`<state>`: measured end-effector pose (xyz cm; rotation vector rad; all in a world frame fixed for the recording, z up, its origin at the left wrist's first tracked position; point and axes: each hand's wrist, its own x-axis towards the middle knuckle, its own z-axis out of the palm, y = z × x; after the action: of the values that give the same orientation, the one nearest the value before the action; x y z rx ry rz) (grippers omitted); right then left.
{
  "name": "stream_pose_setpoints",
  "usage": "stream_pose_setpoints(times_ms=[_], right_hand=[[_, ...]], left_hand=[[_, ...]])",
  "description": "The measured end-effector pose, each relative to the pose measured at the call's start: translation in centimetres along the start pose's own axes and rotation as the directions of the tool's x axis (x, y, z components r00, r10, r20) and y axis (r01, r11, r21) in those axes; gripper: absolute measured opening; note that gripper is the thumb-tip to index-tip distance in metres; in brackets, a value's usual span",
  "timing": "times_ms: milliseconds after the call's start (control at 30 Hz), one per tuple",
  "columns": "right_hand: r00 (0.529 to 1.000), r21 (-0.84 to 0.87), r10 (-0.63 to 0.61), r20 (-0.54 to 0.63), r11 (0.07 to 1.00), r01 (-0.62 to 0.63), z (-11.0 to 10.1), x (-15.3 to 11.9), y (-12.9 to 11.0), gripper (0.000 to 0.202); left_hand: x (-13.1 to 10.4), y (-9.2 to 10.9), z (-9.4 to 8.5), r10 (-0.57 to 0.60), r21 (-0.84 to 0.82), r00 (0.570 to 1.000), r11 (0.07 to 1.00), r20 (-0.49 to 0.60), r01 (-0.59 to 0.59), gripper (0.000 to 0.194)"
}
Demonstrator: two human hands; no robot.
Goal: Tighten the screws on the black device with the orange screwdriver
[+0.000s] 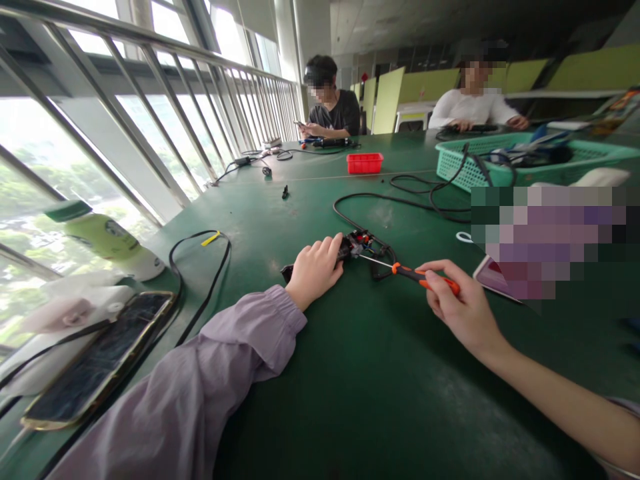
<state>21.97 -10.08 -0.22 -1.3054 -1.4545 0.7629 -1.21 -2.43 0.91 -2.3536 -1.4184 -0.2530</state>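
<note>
My left hand (pixel 316 268) is wrapped round a black corded device (pixel 345 249), pressing it to the green table. Its right end is opened up, with red and grey inner parts and wires showing; most of its body is hidden under my fingers. In my right hand (pixel 463 307) is a screwdriver (pixel 417 274) with an orange and black handle. The screwdriver's thin metal shaft points left, and its tip reaches the exposed parts. Whether the tip sits in a screw is too small to tell. A black cable loops away behind the device.
A red bin (pixel 365 163) and a small black piece (pixel 285 193) lie farther back on the table (pixel 310 213). To the right is a green basket (pixel 530 175) of tools. A phone (pixel 100 363) and bottle (pixel 107 240) are at left. Two people sit across.
</note>
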Motion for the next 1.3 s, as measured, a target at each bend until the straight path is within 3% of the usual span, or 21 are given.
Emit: stream_pose_setpoints(times_ms=[233, 733, 867, 1067, 1300], right_hand=[[0.996, 0.059, 0.020, -0.090, 0.998, -0.015, -0.2, 0.4, 0.1, 0.022], [0.998, 0.033, 0.027, -0.061, 0.999, -0.025, -0.1, 0.5, -0.1, 0.022], [0.999, 0.057, 0.007, -0.048, 0.998, -0.004, -0.2, 0.5, 0.0, 0.020], [0.992, 0.025, -0.117, -0.042, 0.993, 0.118, -0.3, 0.5, 0.2, 0.019], [0.995, 0.035, -0.046, -0.094, 0.998, 0.049, -0.5, -0.1, 0.1, 0.021]], left_hand=[[0.0, 0.0, 0.0, 0.001, 0.004, 1.000, 1.000, 0.000, -0.001, 0.050], [0.0, 0.1, -0.1, 0.005, 0.003, 1.000, 1.000, -0.009, -0.005, 0.048], [0.1, -0.2, 0.0, -0.007, -0.055, 0.999, 0.998, -0.035, 0.005, 0.047], [0.2, -1.0, 0.3, -0.028, -0.181, 0.999, 0.983, -0.045, 0.020, 0.048], [0.0, -1.3, 0.0, 0.023, -0.223, 0.999, 0.974, -0.044, -0.032, 0.049]])
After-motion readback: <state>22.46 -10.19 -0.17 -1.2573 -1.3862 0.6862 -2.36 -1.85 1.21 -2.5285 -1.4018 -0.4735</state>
